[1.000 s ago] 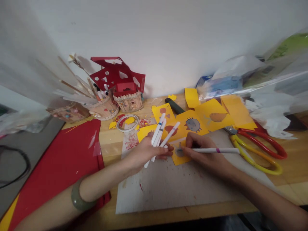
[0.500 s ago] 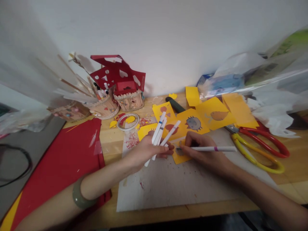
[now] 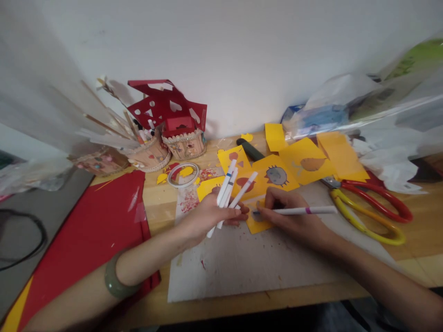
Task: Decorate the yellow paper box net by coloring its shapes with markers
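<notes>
Several white felt-tip pens [image 3: 226, 185] with coloured bands are clasped in my left hand [image 3: 204, 216], and its fingertips rest at the left edge of a small yellow card [image 3: 255, 226]. My right hand [image 3: 289, 212] grips one white marker [image 3: 316, 210] with a purple band, its tip down at a grey patch on that card. Just beyond lies a yellow card [image 3: 277, 176] with a grey round figure with spiky lines. Another yellow card [image 3: 311, 161] bears an orange shape with grey marks. My fingers hide part of the small card.
Large scissors [image 3: 372, 210] with red and yellow handles lie to the right. A tape roll [image 3: 183, 175], decorated pots [image 3: 185, 144] and red sheets [image 3: 90, 240] are on the left. A grey board [image 3: 263, 276] lies under my hands; plastic bags [image 3: 332, 110] stand back right.
The view has shifted slightly. Both hands keep their grips, and the marker's tip stays at the grey patch on the small card.
</notes>
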